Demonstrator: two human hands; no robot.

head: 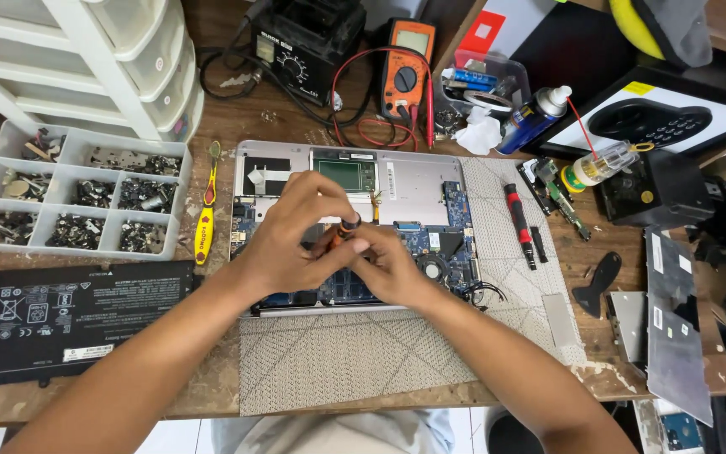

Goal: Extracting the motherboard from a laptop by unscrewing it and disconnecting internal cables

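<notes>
An opened silver laptop chassis (418, 189) lies on a grey mat, its blue circuit board (457, 240) exposed. My left hand (291, 231) and my right hand (388, 265) meet over the middle of the board. Between them stands a small screwdriver (344, 229) with an orange and black handle, upright, its black cap under my left fingertips. My right fingers pinch the lower part of its shaft. The tip and the spot it touches are hidden by my hands.
A black battery pack (60, 315) lies at the left front. A compartment tray of screws (77, 202) and yellow tweezers (206, 214) sit left. Behind are a multimeter (407, 71), a soldering station (304, 42) and a spray can (531, 118). A red-black screwdriver (516, 220) and metal panels (674, 328) lie right.
</notes>
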